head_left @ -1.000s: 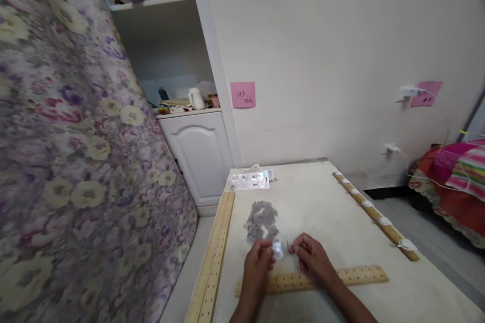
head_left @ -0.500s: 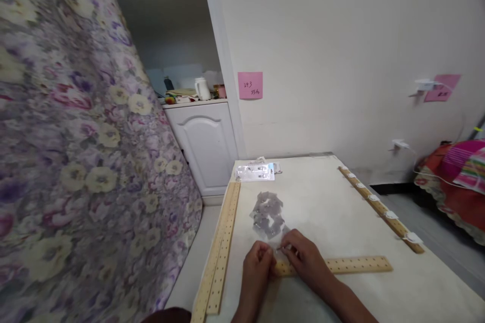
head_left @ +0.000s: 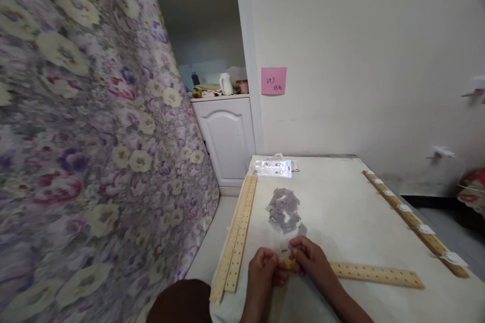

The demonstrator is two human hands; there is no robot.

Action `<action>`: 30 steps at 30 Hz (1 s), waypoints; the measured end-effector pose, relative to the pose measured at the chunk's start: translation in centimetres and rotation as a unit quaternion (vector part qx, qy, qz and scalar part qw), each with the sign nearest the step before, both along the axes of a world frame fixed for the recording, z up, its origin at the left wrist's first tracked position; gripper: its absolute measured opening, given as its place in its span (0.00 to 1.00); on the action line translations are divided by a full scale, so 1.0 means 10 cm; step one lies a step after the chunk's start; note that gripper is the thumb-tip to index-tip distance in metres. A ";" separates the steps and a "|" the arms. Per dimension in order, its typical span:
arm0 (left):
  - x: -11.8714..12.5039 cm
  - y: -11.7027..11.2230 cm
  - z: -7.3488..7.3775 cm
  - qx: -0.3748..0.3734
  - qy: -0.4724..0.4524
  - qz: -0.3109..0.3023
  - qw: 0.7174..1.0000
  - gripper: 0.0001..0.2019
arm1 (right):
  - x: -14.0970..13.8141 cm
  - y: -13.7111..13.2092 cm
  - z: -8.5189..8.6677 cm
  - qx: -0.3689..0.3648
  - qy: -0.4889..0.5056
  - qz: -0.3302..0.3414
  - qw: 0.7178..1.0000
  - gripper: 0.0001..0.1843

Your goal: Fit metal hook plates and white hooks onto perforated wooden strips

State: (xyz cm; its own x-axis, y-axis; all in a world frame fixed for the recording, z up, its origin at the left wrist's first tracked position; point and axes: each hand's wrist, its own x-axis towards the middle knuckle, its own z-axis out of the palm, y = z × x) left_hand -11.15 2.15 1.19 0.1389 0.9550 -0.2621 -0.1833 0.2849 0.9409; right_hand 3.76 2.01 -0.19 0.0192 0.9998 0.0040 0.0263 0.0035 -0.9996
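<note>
My left hand (head_left: 263, 270) and my right hand (head_left: 310, 260) meet at the left end of a perforated wooden strip (head_left: 375, 273) that lies across the near part of the white table (head_left: 341, 202). Both hands have their fingers curled in a pinch at that end of the strip; a small item between the fingertips is too tiny to name. Just beyond my fingers lies a pile of small clear plastic bags (head_left: 285, 209).
Two long perforated wooden strips (head_left: 238, 237) lie along the table's left edge. Another strip with white pads (head_left: 411, 219) runs along the right side. A flat clear packet (head_left: 273, 167) sits at the far end. A flowered mattress (head_left: 94, 136) leans at the left, beside a white cabinet (head_left: 227, 133).
My hands came together from holding a small clear bag above the table down onto the end of the near strip. The view swung to the left.
</note>
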 end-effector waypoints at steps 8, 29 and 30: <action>-0.14 -0.23 -0.11 -0.004 0.021 0.010 1.000 0.18 | -0.06 0.08 0.01 0.039 -0.116 0.033 0.992 0.07; -0.43 -0.30 -0.26 0.234 0.370 0.081 0.895 0.11 | -0.32 0.55 -0.09 0.068 -0.269 0.131 0.952 0.12; -0.43 -0.28 -0.27 0.233 0.369 0.083 0.896 0.11 | -0.33 0.56 -0.10 0.065 -0.272 0.131 0.951 0.12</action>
